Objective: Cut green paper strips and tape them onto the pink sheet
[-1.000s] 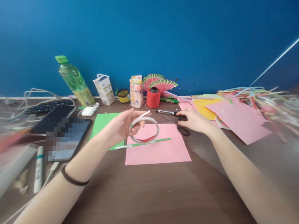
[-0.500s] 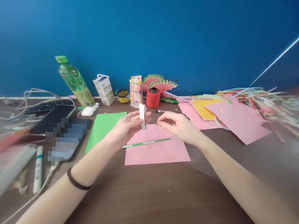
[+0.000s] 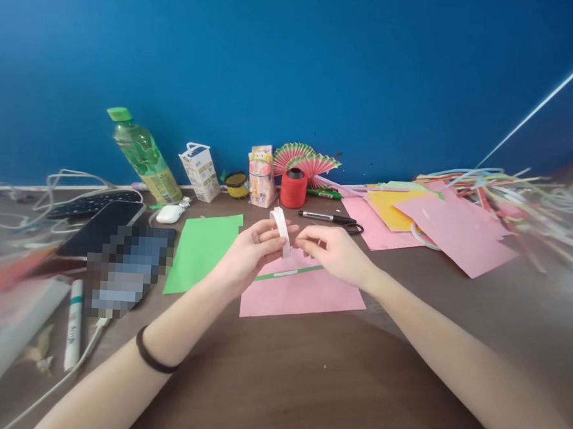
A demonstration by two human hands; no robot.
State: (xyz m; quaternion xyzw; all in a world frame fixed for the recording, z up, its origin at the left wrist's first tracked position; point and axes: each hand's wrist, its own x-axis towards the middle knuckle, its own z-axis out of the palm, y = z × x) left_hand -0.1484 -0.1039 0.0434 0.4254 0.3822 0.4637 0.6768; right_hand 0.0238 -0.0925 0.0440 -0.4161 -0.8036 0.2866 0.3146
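Observation:
My left hand (image 3: 258, 246) grips a thin white roll of tape (image 3: 280, 232) between thumb and fingers, held up above the desk. Close to its right side is my right hand (image 3: 330, 246), fingers pinched together; whatever is between the fingertips is too small to make out. Beneath both hands lies a sheet of pink paper (image 3: 305, 296). Across it runs a narrow green strip (image 3: 287, 273) with white patches, partly hidden by my hands. Left of my left hand is a green sheet of paper (image 3: 201, 254).
Along the blue wall stand a green-capped bottle (image 3: 142, 154), a white carton (image 3: 200, 172), a red thread spool (image 3: 293, 189) and folded paper fans (image 3: 313, 164). A black pen (image 3: 328, 217) lies behind my right hand. Colored papers (image 3: 455, 231) are at right, a phone (image 3: 138, 264) at left.
Both hands have shifted slightly right and toward me, with the tape roll still in my left hand. My right fingertips are nearer the roll, and the roll has turned a little.

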